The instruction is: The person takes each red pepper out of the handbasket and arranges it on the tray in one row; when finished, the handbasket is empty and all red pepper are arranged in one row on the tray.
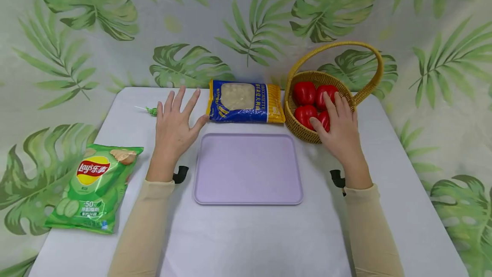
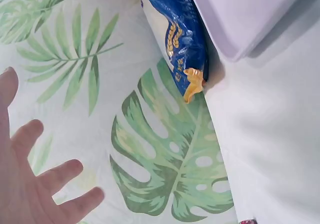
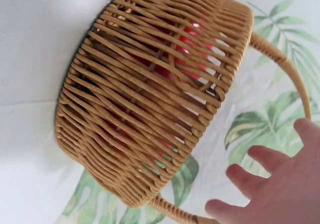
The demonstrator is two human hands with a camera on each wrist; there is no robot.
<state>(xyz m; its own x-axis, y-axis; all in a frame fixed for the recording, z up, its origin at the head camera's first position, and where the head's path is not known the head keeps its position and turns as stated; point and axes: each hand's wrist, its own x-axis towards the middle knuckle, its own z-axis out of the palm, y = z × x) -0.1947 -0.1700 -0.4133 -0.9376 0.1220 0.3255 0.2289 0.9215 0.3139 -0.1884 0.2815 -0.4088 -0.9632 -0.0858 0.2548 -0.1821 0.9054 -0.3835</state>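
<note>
My right hand [image 1: 340, 127] is spread over the near right side of a wicker basket [image 1: 303, 134] with a tall handle. Inside the basket lie several glossy red vegetables [image 1: 304, 93] that look like bell peppers. In the right wrist view the fingers [image 3: 270, 159] stand apart beside the basket's rim; whether they touch a pepper cannot be told. My left hand [image 1: 174, 125] hovers with fingers spread, left of a blue and yellow pasta bag [image 1: 238, 101]. Its thumb tip is close to the bag's left end, and the left wrist view shows nothing in this hand.
A light purple tray [image 1: 249, 169] lies between the forearms. At the left edge of the white table [image 1: 253, 243] is a green Lay's chip bag [image 1: 94, 189]. A small green-wrapped lollipop [image 1: 152, 111] with a white stick lies behind the left hand. Leaf-patterned cloth [image 1: 250, 33] hangs behind.
</note>
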